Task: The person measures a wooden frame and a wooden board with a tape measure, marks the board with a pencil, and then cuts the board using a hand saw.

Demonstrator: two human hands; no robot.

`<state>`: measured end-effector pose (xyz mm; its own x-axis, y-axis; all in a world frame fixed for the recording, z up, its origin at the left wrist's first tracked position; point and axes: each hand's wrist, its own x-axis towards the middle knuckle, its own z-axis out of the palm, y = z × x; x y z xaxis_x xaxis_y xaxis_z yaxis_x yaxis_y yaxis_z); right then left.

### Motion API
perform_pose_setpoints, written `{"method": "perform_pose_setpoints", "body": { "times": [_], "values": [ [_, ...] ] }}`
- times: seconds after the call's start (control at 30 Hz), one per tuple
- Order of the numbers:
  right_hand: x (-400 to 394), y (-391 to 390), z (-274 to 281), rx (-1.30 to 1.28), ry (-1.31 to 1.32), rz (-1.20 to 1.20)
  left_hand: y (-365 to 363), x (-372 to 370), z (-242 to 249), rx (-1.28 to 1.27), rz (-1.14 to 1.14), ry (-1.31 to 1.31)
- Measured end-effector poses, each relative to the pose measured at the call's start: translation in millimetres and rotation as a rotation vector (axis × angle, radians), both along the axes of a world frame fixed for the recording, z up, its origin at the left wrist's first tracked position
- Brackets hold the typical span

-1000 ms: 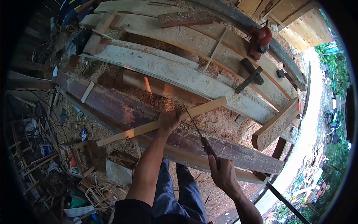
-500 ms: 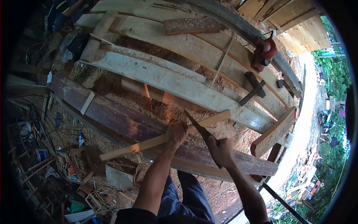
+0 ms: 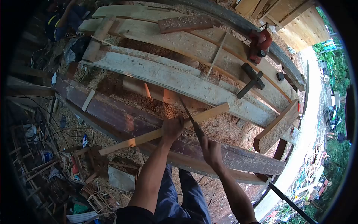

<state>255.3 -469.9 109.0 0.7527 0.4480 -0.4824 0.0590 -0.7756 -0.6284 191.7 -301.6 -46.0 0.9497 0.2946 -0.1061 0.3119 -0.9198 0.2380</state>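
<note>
A light wooden strip (image 3: 143, 140) lies slantwise over the dark reddish plank (image 3: 108, 111), its right end reaching over toward the pale board. My left hand (image 3: 172, 128) is closed around the strip near its middle. Just right of it, my right hand (image 3: 211, 151) grips the handle of a handsaw (image 3: 194, 125). The saw's narrow blade points up and left and crosses the strip close beside my left fingers. Whether the teeth are sunk into the wood cannot be made out.
A long whitish board (image 3: 160, 80) runs across beyond my hands. Farther off are a hammer-like tool (image 3: 251, 80), a red power tool (image 3: 260, 45) and a reddish wood piece (image 3: 186, 24). Scrap wood (image 3: 89, 164) piles at lower left. Another person (image 3: 56, 28) is at upper left.
My right hand and the saw have moved left and slightly up, with the blade now across the strip. My left hand still holds the strip. The whole view has shifted a little.
</note>
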Motion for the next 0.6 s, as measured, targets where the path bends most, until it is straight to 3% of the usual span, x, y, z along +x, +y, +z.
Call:
{"method": "perform_pose_setpoints", "body": {
  "times": [0.13, 0.2, 0.3, 0.5, 0.6],
  "values": [
    [12, 46, 41, -0.082, 0.02, 0.007, -3, 1, 15, 0.012, -0.06, 0.094],
    [16, 48, 53, -0.136, 0.088, -0.007, -3, 4, 13, -0.057, -0.037, 0.288],
    [9, 35, 42, -0.119, 0.149, -0.053, -2, 1, 8, -0.064, -0.03, 0.225],
    [-66, -7, -20, -0.056, -0.069, -0.161, -1, 5, 24, -0.264, 0.13, 0.107],
    [-80, -6, -31, 0.01, -0.178, -0.245, -11, -20, -50, -0.133, -0.045, -0.082]
  ]
}}
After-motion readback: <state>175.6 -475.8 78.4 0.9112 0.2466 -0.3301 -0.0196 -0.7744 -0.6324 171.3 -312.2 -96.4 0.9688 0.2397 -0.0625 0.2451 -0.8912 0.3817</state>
